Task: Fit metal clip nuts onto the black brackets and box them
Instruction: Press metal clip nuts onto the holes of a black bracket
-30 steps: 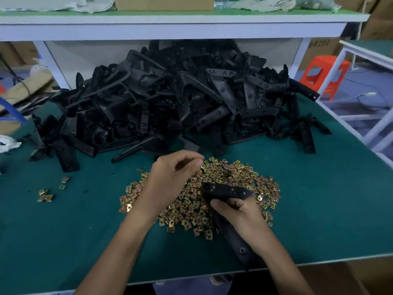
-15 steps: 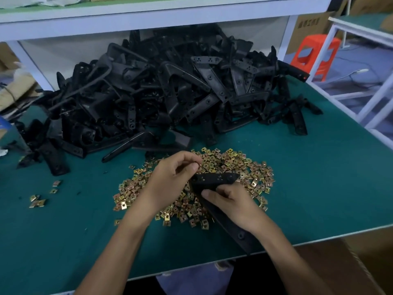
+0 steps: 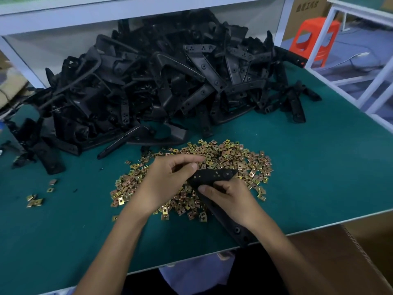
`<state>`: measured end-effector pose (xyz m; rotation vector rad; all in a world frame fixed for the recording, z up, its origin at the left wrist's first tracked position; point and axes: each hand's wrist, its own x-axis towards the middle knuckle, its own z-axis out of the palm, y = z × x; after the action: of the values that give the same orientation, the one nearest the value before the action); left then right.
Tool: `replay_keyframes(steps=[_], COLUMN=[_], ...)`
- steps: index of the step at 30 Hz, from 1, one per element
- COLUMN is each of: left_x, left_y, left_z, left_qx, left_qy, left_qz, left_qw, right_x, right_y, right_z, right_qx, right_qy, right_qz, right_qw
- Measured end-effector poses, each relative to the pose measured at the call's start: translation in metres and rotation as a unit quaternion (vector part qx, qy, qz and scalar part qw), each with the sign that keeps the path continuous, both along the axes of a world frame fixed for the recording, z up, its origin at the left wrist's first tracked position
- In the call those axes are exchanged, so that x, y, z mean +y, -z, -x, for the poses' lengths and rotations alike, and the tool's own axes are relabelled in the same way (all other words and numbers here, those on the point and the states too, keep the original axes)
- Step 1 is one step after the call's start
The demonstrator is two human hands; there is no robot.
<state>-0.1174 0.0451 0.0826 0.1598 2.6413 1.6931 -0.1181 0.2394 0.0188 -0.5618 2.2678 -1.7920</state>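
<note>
A long black bracket (image 3: pixel 212 176) lies over a spread of brass-coloured clip nuts (image 3: pixel 229 158) on the green table. My right hand (image 3: pixel 229 199) grips the bracket's middle, its lower end (image 3: pixel 238 231) reaching the table's front edge. My left hand (image 3: pixel 168 182) has its thumb and forefinger pinched together at the bracket's upper left end; whether a clip nut is between them I cannot tell. A big heap of black brackets (image 3: pixel 170 81) fills the back of the table.
A few stray clip nuts (image 3: pixel 35 201) lie at the left. A brown cardboard box (image 3: pixel 340 258) sits below the table's front right edge. A white shelf frame (image 3: pixel 148 7) spans above the heap. A red stool (image 3: pixel 314 39) and white rack (image 3: pixel 361 15) stand at the right.
The view has shifted down and closer. My left hand's pinched fingers have come onto the bracket's upper end, and the right hand keeps its hold.
</note>
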Motion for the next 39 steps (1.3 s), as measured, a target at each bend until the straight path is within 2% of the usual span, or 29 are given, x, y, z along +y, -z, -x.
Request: replay_keyframes(steps=[7, 13, 16, 24, 39], left_x=[0.001, -0.004, -0.003, -0.003, -0.001], left_y=[-0.005, -0.01, -0.007, -0.003, 0.0], left_z=[-0.004, -0.011, -0.015, -0.015, -0.016], left_qx=[0.004, -0.015, 0.004, 0.026, 0.008], left_qy=[0.001, 0.047, 0.045, 0.037, 0.02], left_qz=[0.023, 0.083, 0.111, 0.08, 0.061], left_qw=[1.0, 0.995, 0.993, 0.996, 0.998], right_x=[-0.002, -0.001, -0.001, 0.001, 0.001], right_y=[0.002, -0.001, -0.002, 0.003, 0.001], right_z=[0.001, 0.001, 0.0, 0.002, 0.001], right_qx=[0.02, 0.022, 0.029, 0.032, 0.012], right_qy=[0.001, 0.0, 0.0, 0.007, -0.001], right_qz=[0.005, 0.015, 0.01, -0.003, 0.005], right_qw=[1.0, 1.0, 1.0, 0.999, 1.0])
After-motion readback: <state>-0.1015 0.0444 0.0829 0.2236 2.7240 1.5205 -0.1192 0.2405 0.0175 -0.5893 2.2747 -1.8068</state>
